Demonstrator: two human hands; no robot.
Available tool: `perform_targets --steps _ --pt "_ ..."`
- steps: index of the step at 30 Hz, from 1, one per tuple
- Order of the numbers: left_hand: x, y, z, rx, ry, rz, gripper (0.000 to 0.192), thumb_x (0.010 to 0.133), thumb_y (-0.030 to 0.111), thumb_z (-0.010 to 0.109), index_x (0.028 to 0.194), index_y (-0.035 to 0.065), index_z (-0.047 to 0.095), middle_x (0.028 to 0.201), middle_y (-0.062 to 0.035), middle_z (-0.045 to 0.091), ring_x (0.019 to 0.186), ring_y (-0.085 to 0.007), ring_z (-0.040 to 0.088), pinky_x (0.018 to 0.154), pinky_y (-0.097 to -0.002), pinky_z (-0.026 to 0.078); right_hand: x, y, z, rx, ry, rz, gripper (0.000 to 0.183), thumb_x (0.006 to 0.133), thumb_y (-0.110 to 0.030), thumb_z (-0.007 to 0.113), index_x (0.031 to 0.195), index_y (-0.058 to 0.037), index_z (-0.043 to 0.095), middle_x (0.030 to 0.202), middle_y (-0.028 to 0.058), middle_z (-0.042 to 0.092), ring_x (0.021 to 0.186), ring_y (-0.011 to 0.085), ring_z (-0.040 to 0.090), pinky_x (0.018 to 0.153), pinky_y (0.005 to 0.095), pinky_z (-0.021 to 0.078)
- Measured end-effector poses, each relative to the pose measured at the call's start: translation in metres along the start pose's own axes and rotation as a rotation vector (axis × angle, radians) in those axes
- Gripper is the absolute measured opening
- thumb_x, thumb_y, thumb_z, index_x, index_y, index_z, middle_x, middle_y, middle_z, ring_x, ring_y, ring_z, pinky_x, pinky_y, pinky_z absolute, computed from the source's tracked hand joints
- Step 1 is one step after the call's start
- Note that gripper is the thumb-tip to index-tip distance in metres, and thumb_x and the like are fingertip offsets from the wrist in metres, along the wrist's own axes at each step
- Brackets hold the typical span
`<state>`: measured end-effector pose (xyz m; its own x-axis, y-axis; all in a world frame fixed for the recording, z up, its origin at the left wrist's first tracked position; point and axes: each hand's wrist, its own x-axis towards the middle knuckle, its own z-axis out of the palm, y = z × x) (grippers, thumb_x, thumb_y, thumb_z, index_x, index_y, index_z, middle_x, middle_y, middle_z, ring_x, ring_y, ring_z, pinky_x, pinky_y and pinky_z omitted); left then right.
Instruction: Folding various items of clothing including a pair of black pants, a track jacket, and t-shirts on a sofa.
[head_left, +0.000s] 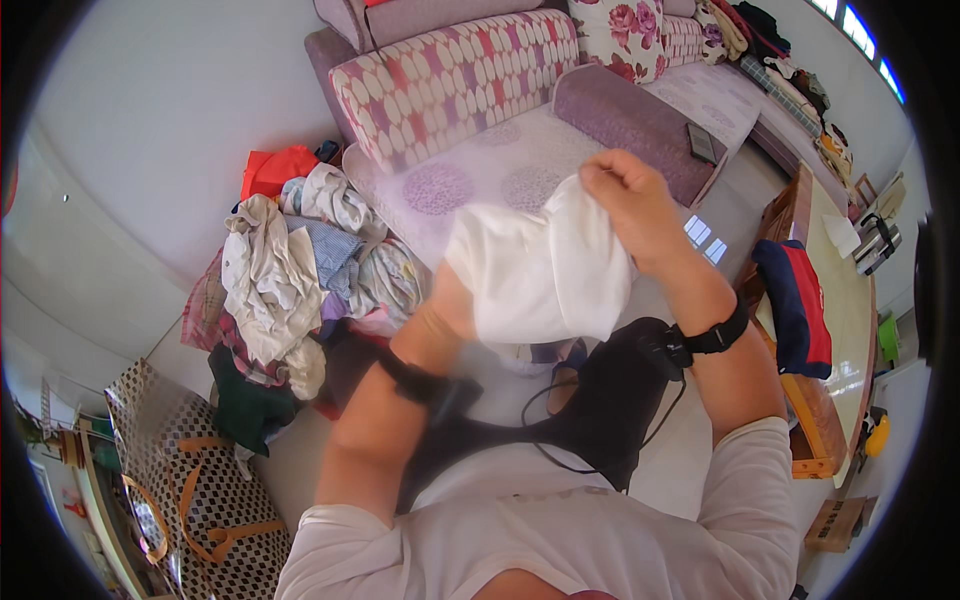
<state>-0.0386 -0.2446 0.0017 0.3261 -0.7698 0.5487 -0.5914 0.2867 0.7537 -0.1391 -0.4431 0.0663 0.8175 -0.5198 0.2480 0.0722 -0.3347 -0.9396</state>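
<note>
A white cloth garment (525, 277) is held up in front of me, above my lap. My right hand (626, 199) pinches its upper right edge between thumb and fingers. Into or behind the garment's left side goes my left hand (452, 300); the cloth covers its fingers, so their grip is hidden. Both wrists wear black straps with small devices, and the left one is blurred. To the left of my left forearm lies a heap of crumpled clothes (270, 277), with white, blue-striped, plaid and dark green pieces.
A purple sofa (480, 150) with patterned cushions stands ahead, a phone (702, 142) on its armrest. On the right, a folded navy and red garment (795, 307) lies on a wooden-framed table (847, 405). A checkered bag (202, 487) stands at lower left. A cable (559, 466) crosses my lap.
</note>
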Motion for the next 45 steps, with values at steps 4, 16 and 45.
perform_targets --steps 4,16,45 --pt "-0.002 0.000 0.001 -0.032 0.147 0.029 0.047 0.093 0.027 0.056 0.134 0.0044 0.052 0.127 -0.0138 0.060 0.118 -0.0313 0.057 0.097 -0.0402 0.047 -0.007 0.024 0.000 -0.312 0.134 -0.139 0.021 0.091 -0.019 0.067 0.100 0.0001 0.066 0.085 0.0065 0.068 0.083 0.0127 0.065 0.072 0.0285 0.0503" --pt "-0.010 -0.035 0.023 -0.877 0.342 -0.068 0.049 0.094 0.027 0.060 0.136 0.0036 0.048 0.130 -0.0134 0.059 0.116 -0.0285 0.061 0.100 -0.0432 0.050 -0.073 0.036 0.042 -0.020 -0.217 -0.014 0.033 0.081 -0.010 0.072 0.113 -0.0032 0.068 0.092 0.0012 0.068 0.077 0.0067 0.059 0.066 0.0234 0.0477" --pt "0.066 -0.030 -0.082 -0.861 0.162 -0.663 0.085 0.098 0.066 0.039 0.147 -0.0039 0.037 0.139 -0.0194 0.050 0.127 -0.0274 0.049 0.109 -0.0406 0.039 0.044 -0.058 -0.177 0.216 0.168 -0.033 0.021 0.097 -0.014 0.060 0.109 0.0023 0.065 0.101 0.0082 0.069 0.091 0.0164 0.066 0.085 0.0314 0.0533"
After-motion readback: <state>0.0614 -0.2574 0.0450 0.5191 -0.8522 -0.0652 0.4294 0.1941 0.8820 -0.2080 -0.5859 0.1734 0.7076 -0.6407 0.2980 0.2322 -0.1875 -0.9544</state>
